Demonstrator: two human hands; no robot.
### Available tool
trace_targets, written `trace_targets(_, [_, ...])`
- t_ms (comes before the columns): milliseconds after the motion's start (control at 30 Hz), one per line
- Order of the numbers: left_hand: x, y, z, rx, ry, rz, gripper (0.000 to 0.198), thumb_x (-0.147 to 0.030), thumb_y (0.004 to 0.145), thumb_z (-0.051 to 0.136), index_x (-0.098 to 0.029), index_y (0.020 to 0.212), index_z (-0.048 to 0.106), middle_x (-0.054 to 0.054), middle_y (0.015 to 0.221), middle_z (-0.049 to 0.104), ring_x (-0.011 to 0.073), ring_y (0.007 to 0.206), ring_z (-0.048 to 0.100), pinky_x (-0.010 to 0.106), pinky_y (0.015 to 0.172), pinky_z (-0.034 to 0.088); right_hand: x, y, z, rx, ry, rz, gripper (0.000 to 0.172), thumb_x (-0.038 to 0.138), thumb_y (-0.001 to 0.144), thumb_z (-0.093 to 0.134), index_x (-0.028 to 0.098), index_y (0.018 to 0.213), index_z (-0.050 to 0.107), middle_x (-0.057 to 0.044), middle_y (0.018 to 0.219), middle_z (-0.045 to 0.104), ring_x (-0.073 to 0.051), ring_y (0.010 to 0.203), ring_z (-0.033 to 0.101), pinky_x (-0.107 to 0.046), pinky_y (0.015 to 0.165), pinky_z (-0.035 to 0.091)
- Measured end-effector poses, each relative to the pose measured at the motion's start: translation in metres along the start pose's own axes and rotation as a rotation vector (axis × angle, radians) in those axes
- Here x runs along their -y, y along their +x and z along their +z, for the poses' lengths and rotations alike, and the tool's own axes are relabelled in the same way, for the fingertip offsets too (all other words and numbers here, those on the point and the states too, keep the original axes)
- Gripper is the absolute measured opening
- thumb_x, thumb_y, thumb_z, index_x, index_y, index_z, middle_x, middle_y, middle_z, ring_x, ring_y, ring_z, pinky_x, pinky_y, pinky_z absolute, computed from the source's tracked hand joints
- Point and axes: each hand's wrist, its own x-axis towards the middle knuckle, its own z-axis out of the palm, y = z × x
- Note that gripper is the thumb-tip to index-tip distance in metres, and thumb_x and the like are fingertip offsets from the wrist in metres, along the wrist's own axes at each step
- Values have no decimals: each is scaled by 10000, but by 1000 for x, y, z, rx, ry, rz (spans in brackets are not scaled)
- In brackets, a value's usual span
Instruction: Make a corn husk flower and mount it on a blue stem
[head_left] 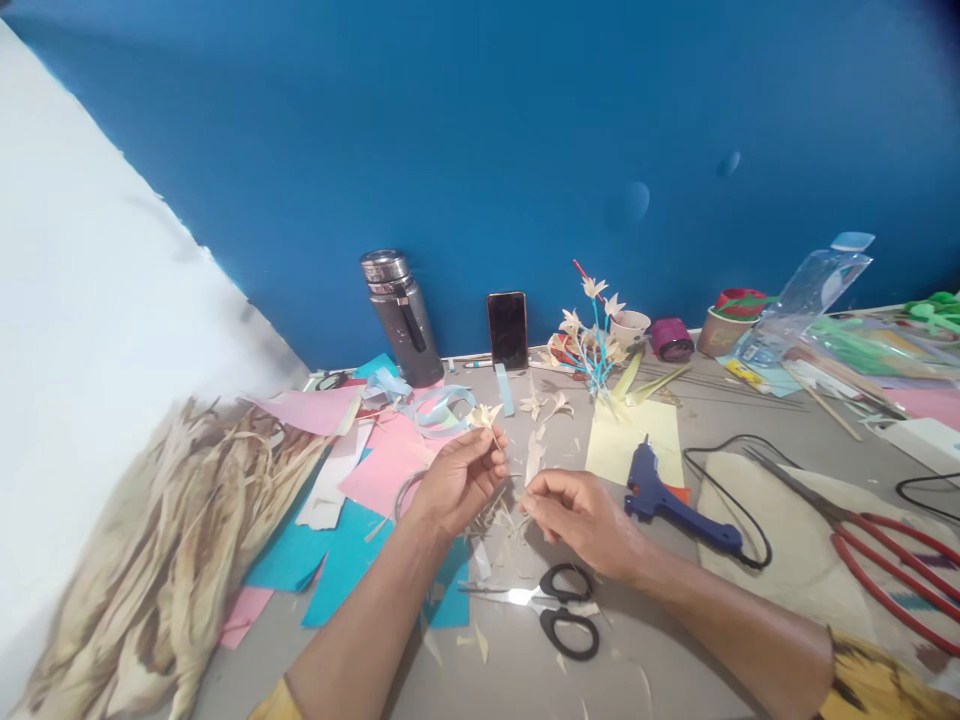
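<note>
Over the bench [637, 655], your left grip [459, 482] pinches a flower [484, 415]; your right grip [576, 512] is pinched narrow, its content I cannot tell.

Can't make out any readable text here, tbh. The tan paper cup [721, 334] on the counter [660, 672] has a printed mark, but it's too small to read. Same with the little yellow thing [744, 375] next to it, just blurry markings.
</note>
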Motion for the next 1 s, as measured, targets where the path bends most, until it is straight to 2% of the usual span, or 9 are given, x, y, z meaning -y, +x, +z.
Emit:
trace_targets(333, [-1,-1,2,-6,27,-10,53,-90,838,698,-71,790,685,64,748,651,79,566,576,198,530,524,3,1,-1,-20,-23,13,236,353,861,583,182,698,567,51,521,482,-97,501,399,-232,509,297])
trace_targets(633, [1,0,2,-19,82,63,105,-121,758,788,-69,778,699,58,728,659,80,560,575,193,521,516,-2,0,0,-43,-9,-10,341,481,922,561,185,752,574,61,518,455,-97,488,391,-230,505,306])
trace_targets(767, [4,0,6,-51,114,112,143,-130,717,823,-65,781,713,53,721,668,76,565,574,182,521,508,-2,0,2,-47,-3,-19,330,467,937,538,177,789,594,57,518,474,-99,488,404,-228,508,319])
trace_targets(1000, [11,-3,11,-76,141,111,238,-179,651,878,-65,770,708,45,710,667,70,555,565,185,522,492,-5,-1,5,-54,41,-39,283,413,930,526,177,790,593,62,492,464,-101,473,418,-224,504,339])
